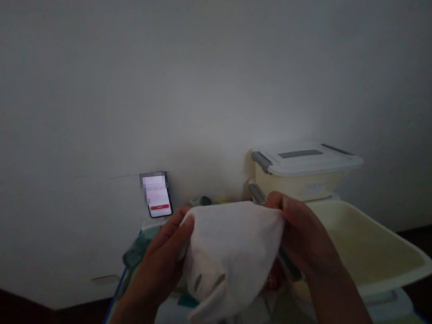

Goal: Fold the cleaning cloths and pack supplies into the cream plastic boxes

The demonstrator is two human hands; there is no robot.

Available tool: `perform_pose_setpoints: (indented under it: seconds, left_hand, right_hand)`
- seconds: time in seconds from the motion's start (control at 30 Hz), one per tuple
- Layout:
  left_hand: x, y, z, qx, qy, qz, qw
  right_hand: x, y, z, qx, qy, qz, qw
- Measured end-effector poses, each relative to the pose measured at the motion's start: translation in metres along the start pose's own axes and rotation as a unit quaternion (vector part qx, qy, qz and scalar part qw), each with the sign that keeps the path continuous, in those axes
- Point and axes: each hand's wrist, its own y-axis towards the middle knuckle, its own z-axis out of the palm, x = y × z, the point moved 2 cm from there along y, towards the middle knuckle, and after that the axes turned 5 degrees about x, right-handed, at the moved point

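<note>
A piece of white cloth (pixel 235 251) is stretched between my two hands at the middle of the view. Its top edge is drawn nearly straight, while the lower part hangs in folds down to a point at the bottom left. Two small dark slits or gaps show near its lower left; I cannot tell what garment or item it is. My left hand (pixel 167 254) pinches the upper left corner, thumb in front. My right hand (pixel 301 230) grips the upper right corner with bent fingers.
A lit phone (pixel 157 195) leans upright against the wall. At right, a lidded storage box (pixel 300 175) stands behind an open cream bin (pixel 378 248). A greenish cloth-like bundle (pixel 138 247) lies left, and a white package with teal patches (pixel 169 320) lies below the cloth.
</note>
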Motion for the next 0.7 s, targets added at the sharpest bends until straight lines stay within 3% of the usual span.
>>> perform_pose_setpoints:
  seconds: [0.1, 0.17, 0.27, 0.33, 0.5, 0.7]
  left_hand:
    - [0.002, 0.002, -0.003, 0.003, 0.020, 0.006, 1.000]
    - [0.005, 0.004, -0.008, 0.028, 0.033, 0.008, 0.999]
    - [0.009, 0.004, -0.012, 0.116, 0.074, 0.016, 0.990]
    - [0.008, 0.001, -0.010, 0.139, 0.106, 0.016, 0.984]
    - [0.005, -0.001, -0.005, 0.075, 0.104, -0.002, 0.992]
    - [0.003, 0.014, -0.020, 0.000, 0.035, 0.097, 0.995]
  right_hand:
    - [-0.008, -0.003, -0.003, 0.062, -0.051, 0.057, 0.995]
    - [-0.009, -0.005, -0.003, 0.067, -0.076, 0.083, 0.991]
    - [-0.006, -0.004, -0.001, 0.049, -0.079, 0.063, 0.994]
    - [-0.003, -0.003, -0.002, 0.033, -0.093, 0.033, 0.995]
    - [0.000, -0.002, -0.011, -0.014, -0.093, -0.012, 0.995]
    - [0.007, -0.005, -0.013, -0.050, -0.077, -0.042, 0.995]
